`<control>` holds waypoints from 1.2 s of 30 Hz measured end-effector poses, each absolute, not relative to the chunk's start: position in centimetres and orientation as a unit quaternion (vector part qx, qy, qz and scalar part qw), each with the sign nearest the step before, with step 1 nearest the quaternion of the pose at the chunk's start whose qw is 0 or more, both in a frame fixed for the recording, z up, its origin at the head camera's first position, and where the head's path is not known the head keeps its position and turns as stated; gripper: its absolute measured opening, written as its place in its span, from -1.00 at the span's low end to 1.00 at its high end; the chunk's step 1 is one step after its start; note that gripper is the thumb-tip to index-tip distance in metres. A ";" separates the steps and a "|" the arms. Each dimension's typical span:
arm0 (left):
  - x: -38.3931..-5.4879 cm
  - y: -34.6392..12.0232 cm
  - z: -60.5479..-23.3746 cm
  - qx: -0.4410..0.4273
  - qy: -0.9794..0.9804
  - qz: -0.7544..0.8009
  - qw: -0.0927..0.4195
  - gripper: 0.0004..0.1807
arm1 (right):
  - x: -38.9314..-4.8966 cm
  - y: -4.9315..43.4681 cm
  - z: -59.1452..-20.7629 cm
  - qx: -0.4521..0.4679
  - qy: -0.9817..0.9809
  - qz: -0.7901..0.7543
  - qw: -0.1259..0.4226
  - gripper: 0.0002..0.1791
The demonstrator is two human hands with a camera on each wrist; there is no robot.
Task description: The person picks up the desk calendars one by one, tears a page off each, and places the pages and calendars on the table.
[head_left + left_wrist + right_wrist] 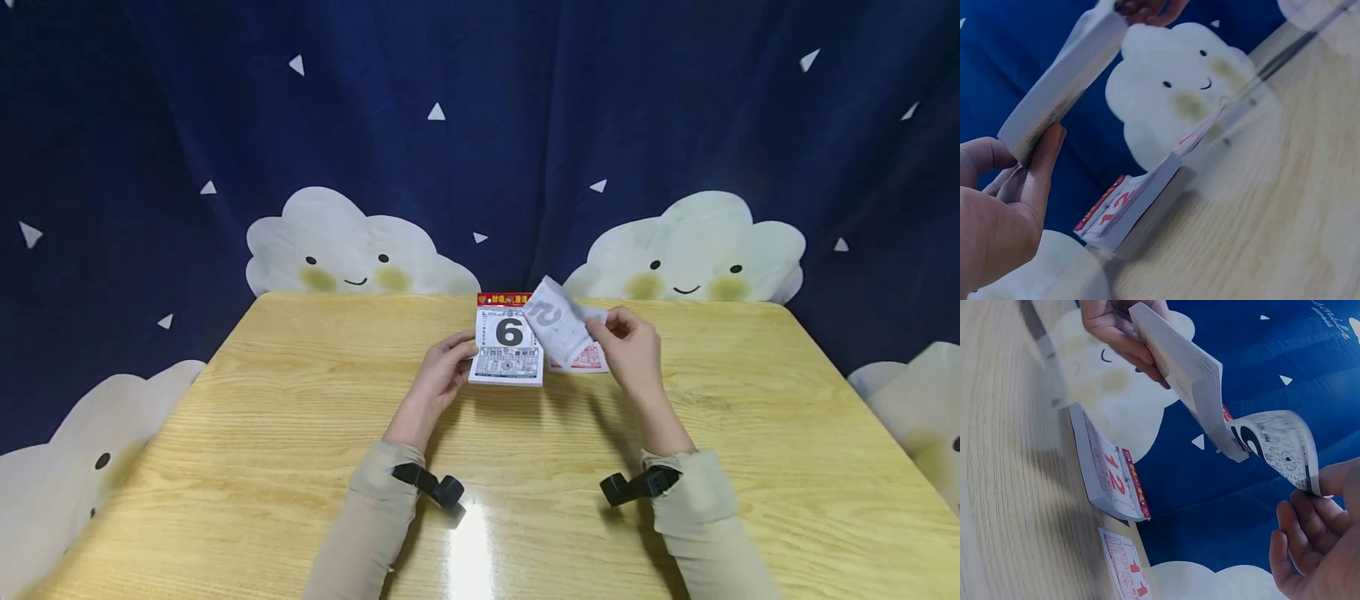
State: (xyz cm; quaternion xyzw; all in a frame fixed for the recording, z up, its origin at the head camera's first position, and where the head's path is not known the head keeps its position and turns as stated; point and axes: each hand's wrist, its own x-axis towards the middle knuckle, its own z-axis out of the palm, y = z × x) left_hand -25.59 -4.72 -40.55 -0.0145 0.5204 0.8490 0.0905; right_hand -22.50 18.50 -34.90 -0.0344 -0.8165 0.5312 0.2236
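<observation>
My left hand [444, 367] holds a thick tear-off calendar [510, 371] by its left side, above the table. Its front page reads a black 6 under a red header strip [504, 299]. With thumb and fingertips, my right hand [636, 346] pinches the lower end of a thin printed page [1279, 444], which curves away from the calendar's header end; a numeral shows through its back in the head view. A second calendar [1107, 469], with a red 12, lies on the table, partly hidden in the head view behind the lifted page.
A loose sheet [1124, 562] with a red 11 lies beyond the second calendar, near the table's far edge. The wooden table [300, 400] ends at a dark blue curtain [480, 150] with white clouds. Each wrist wears a black camera [442, 490].
</observation>
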 end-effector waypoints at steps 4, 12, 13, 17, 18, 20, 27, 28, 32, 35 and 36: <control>-25.6 -5.1 -40.3 -0.007 0.534 0.840 0.096 -0.52 | -22.6 18.7 -34.5 -0.037 -0.792 0.571 0.214 -0.80; -25.5 -5.1 -40.1 -0.005 0.539 0.836 0.101 -0.54 | -22.7 18.9 -33.9 -0.047 -0.772 0.604 0.192 -0.76; -25.5 -5.1 -40.1 -0.003 0.540 0.836 0.101 -0.54 | -22.7 18.9 -33.9 -0.049 -0.771 0.605 0.191 -0.75; -25.5 -5.1 -40.1 -0.004 0.539 0.836 0.102 -0.55 | -22.8 19.1 -33.9 -0.053 -0.774 0.603 0.185 -0.74; -25.5 -5.1 -40.1 -0.004 0.539 0.836 0.102 -0.54 | -22.8 19.1 -33.9 -0.053 -0.775 0.602 0.183 -0.73; -25.5 -5.2 -40.0 -0.005 0.537 0.837 0.102 -0.54 | -22.8 19.2 -34.0 -0.053 -0.777 0.601 0.178 -0.73; -25.3 -5.4 -39.7 -0.003 0.543 0.834 0.098 -0.54 | -22.8 19.5 -33.9 -0.050 -0.773 0.608 0.174 -0.73; -25.3 -5.4 -39.7 -0.001 0.544 0.833 0.098 -0.54 | -22.8 19.5 -33.9 -0.050 -0.774 0.608 0.173 -0.73; -25.3 -5.5 -39.8 0.001 0.546 0.832 0.097 -0.54 | -22.7 19.8 -33.8 -0.048 -0.775 0.606 0.172 -0.74; -25.4 -5.7 -39.8 -0.003 0.546 0.832 0.098 -0.54 | -22.7 20.1 -33.8 -0.048 -0.776 0.605 0.173 -0.76; -25.4 -5.8 -39.9 -0.004 0.547 0.832 0.097 -0.54 | -22.7 20.2 -33.8 -0.047 -0.776 0.605 0.172 -0.77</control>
